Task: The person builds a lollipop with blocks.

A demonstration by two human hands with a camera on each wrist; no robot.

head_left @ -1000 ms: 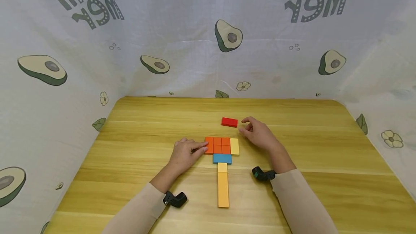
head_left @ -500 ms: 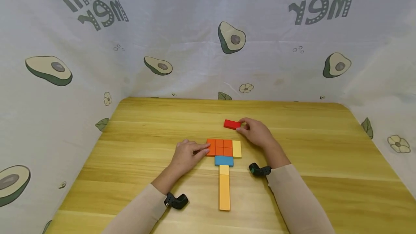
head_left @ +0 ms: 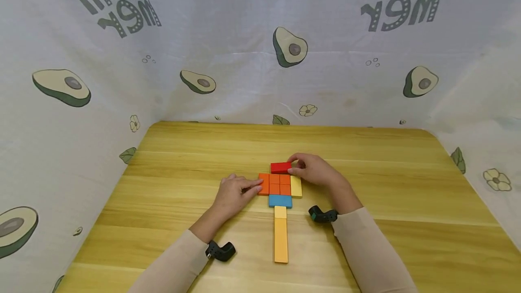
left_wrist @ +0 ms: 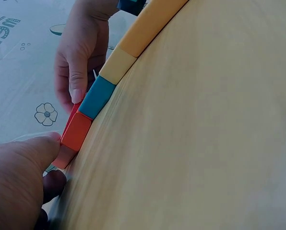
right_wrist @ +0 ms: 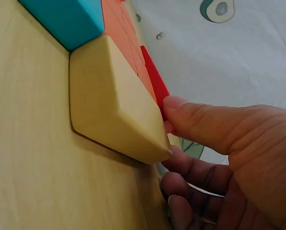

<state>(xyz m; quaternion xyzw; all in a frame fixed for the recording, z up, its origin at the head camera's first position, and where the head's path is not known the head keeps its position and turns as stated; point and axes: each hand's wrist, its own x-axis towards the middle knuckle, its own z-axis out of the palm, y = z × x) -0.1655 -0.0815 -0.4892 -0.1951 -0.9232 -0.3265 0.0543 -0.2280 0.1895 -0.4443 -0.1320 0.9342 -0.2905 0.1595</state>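
My right hand (head_left: 315,169) pinches the right end of a red block (head_left: 279,168) between thumb and fingers. This block lies along the far side of several flat orange blocks (head_left: 274,184); whether they touch I cannot tell. In the right wrist view the thumb presses the red block (right_wrist: 154,84) beyond the pale yellow block (right_wrist: 114,105). My left hand (head_left: 236,196) rests at the left end of the orange group, with index finger and thumb tips touching the leftmost orange block (head_left: 264,186). The left wrist view shows that thumb against the orange block's corner (left_wrist: 77,132).
Below the orange group lies a blue block (head_left: 280,201), then a small pale yellow block (head_left: 280,212) and a long yellow-orange block (head_left: 281,240) in line. All are on a wooden table (head_left: 195,148). A printed cloth (head_left: 236,21) stands behind it.
My right hand reached the red block, took hold of it and brought it nearer, straight along the far side of the orange blocks. The left hand has stayed at the orange block.
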